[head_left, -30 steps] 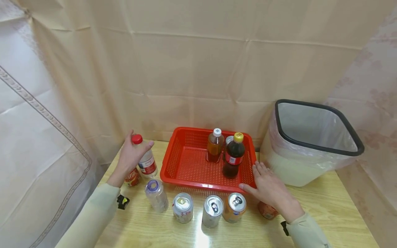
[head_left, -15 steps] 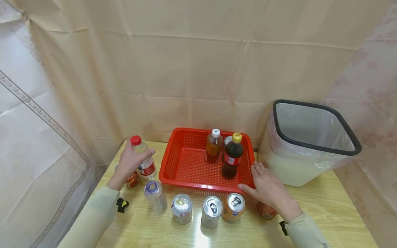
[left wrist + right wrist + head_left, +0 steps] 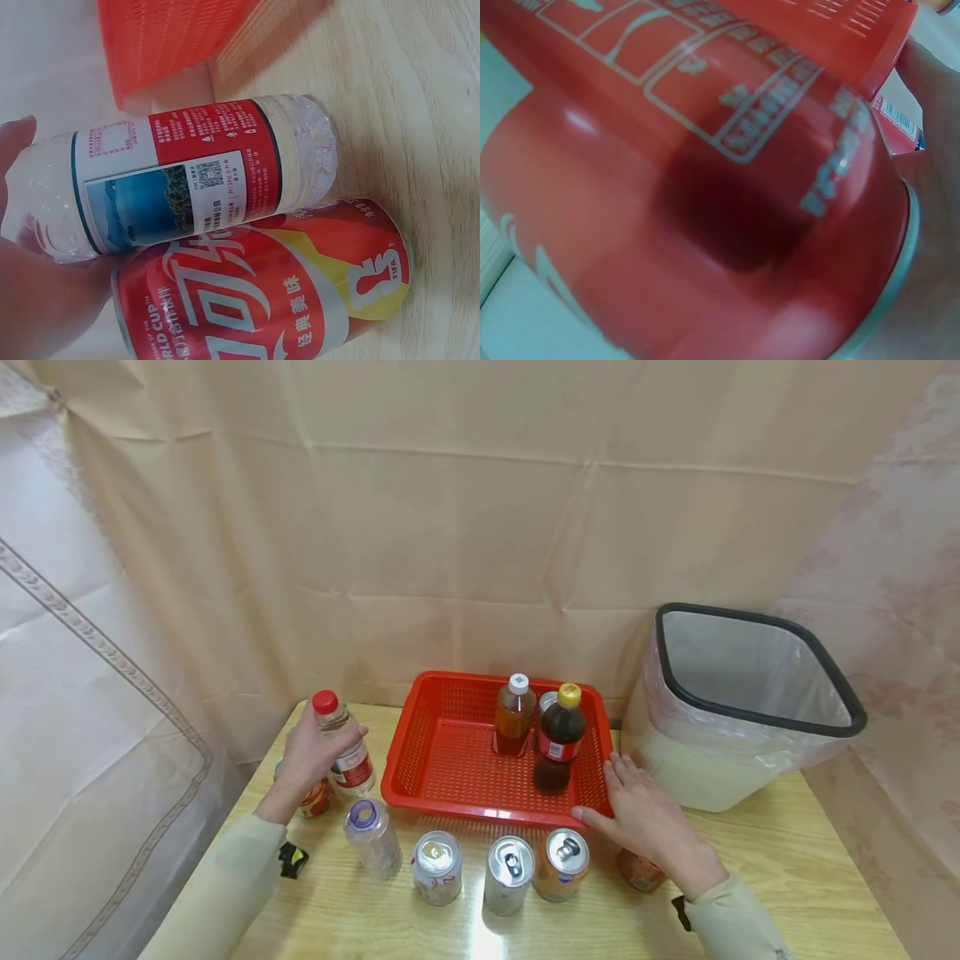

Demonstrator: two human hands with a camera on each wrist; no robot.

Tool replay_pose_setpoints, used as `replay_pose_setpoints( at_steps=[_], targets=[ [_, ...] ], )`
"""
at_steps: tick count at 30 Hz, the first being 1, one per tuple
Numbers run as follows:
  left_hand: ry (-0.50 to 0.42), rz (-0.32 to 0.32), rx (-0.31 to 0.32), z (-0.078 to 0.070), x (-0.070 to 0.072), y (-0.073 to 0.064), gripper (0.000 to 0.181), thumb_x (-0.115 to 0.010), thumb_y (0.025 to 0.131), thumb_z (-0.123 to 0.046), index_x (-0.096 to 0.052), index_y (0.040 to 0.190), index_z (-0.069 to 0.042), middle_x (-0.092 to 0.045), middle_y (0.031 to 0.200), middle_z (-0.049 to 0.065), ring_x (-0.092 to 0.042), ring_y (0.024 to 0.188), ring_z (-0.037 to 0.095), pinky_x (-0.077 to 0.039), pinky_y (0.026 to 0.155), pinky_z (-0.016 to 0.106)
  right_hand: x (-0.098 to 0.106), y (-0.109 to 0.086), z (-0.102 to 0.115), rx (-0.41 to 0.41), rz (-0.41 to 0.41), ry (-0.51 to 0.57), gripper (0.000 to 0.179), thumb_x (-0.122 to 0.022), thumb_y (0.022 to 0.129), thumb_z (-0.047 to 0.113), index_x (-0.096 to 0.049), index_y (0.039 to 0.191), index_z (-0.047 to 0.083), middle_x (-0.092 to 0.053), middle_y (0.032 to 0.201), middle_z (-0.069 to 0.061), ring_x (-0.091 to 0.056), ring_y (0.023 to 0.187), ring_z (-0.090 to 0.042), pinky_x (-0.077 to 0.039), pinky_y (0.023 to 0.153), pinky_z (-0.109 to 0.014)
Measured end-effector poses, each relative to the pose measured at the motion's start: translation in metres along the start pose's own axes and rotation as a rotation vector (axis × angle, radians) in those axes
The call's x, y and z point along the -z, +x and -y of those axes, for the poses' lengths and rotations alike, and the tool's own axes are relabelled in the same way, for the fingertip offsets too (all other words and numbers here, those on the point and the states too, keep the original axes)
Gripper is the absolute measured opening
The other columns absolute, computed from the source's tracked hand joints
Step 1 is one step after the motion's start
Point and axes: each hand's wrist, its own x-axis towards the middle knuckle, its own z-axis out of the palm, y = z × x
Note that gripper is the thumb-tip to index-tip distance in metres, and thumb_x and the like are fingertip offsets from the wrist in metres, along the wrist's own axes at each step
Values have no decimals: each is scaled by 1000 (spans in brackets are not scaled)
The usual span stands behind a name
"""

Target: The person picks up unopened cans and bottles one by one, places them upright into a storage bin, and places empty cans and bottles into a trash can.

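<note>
My left hand (image 3: 306, 756) grips the upper part of a clear water bottle (image 3: 352, 768) with a red cap, its thumb across the near side. The bottle stands upright on the table; the left wrist view shows its red and white label. Close beside it, partly hidden by the hand, is a red Coke can (image 3: 277, 289). My right hand (image 3: 648, 818) rests with extended fingers along the right rim of the red plastic basket (image 3: 480, 814). Below that hand stands another red can (image 3: 641, 870), which fills most of the right wrist view.
In the basket stand an amber drink bottle (image 3: 515, 714), a cola bottle (image 3: 562, 727) with a yellow cap, and a can. In front are an uncapped bottle (image 3: 373, 843) and cans, silver (image 3: 510, 877), white (image 3: 437, 870) and orange (image 3: 561, 867). A lined bin (image 3: 705, 760) stands right.
My left hand has come down around the water bottle's upper part, its thumb lowering from near the cap. My right hand stays at the basket's rim, and the head view has shifted slightly.
</note>
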Motion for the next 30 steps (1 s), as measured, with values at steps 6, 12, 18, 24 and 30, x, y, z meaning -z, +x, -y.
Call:
replay_pose_setpoints(
  at_steps=[6,12,18,24,30],
  targets=[
    [30,-61,-44,4,-3,-1,63,-73,95,-39,-42,138,-5,-63,127,23,-62,114,43,-52,97,63,0,1,0,-1,2,2,104,-60,92,72,-44,148,-14,-40,154,-36,-34,145,-53,-33,116,-62],
    [53,-99,-60,5,-6,0,60,-72,95,-40,-45,135,-5,-64,125,23,-63,113,43,-52,97,62,-1,1,0,-8,7,0,109,-54,90,78,-44,149,-14,-39,155,-36,-33,146,-53,-32,117,-62],
    [72,-132,-87,6,-7,0,57,-72,95,-37,-46,133,-3,-66,121,24,-65,109,43,-55,93,61,0,1,0,-7,7,-6,101,-62,92,68,-44,148,-14,-39,154,-36,-34,145,-53,-32,117,-62],
    [53,-166,-118,1,-3,-4,52,-73,94,-36,-50,128,-4,-68,117,21,-65,106,41,-55,92,61,0,1,1,-5,1,-3,97,-67,93,62,-44,147,-15,-39,154,-37,-34,145,-54,-32,116,-63],
    [38,-213,-159,-15,2,-9,53,-75,94,-33,-49,129,-2,-68,118,24,-66,107,44,-54,93,62,0,1,0,-3,7,-12,103,-61,92,71,-44,148,-14,-39,154,-36,-34,145,-53,-33,117,-62]
  ],
)
